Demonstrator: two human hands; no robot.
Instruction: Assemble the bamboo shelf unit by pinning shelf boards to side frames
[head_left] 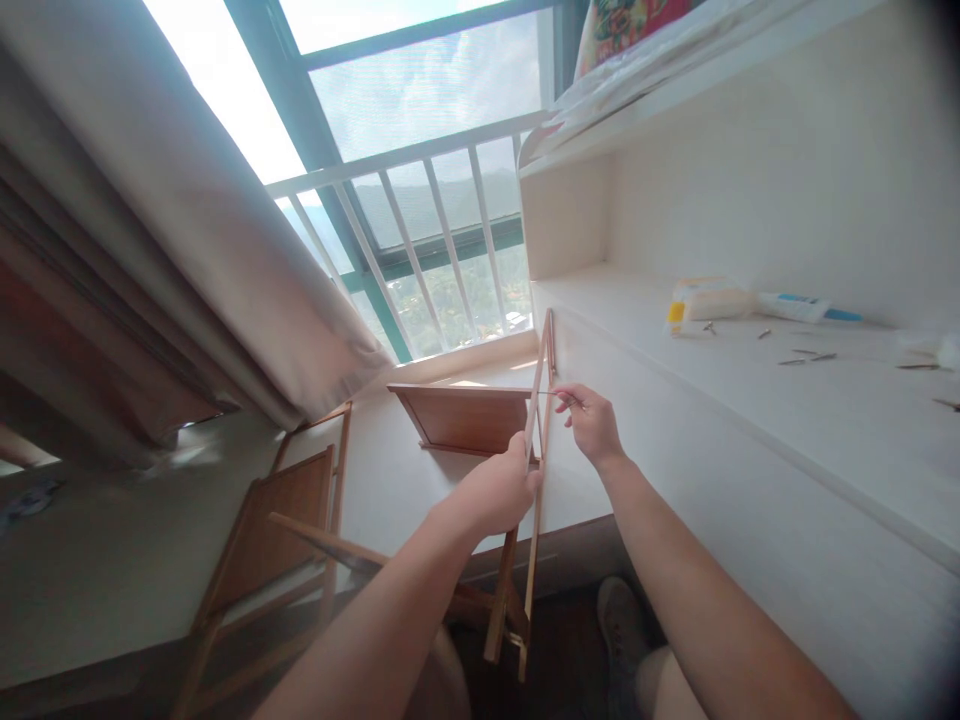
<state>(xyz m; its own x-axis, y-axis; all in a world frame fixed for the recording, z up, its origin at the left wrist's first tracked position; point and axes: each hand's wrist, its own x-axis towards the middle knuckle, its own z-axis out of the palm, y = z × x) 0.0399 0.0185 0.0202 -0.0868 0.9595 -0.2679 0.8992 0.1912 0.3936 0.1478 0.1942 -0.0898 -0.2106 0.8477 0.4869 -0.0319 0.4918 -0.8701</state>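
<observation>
A folding-chair-like wooden frame point(538, 420) stands tilted before me, with a flat brown panel point(472, 418) joined at its left side. My left hand point(506, 490) is closed around the near rail of this frame, just below the panel. On the right side of the frame, my right hand point(590, 420) pinches a thin metal rod-like tool point(551, 392). The tool's tip points left and meets the rail level with the panel's upper edge. Its exact kind is too small to tell. Crossed wooden legs point(501, 600) hang below my left hand.
A second wooden frame with a panel point(277, 530) leans at the left under the curtain point(225, 200). Small metal pieces point(814, 357), a white tube point(795, 305) and a plastic packet point(709, 300) lie on the white shelf point(637, 310). A railing point(435, 190) crosses the window. My shoe point(626, 625) is below.
</observation>
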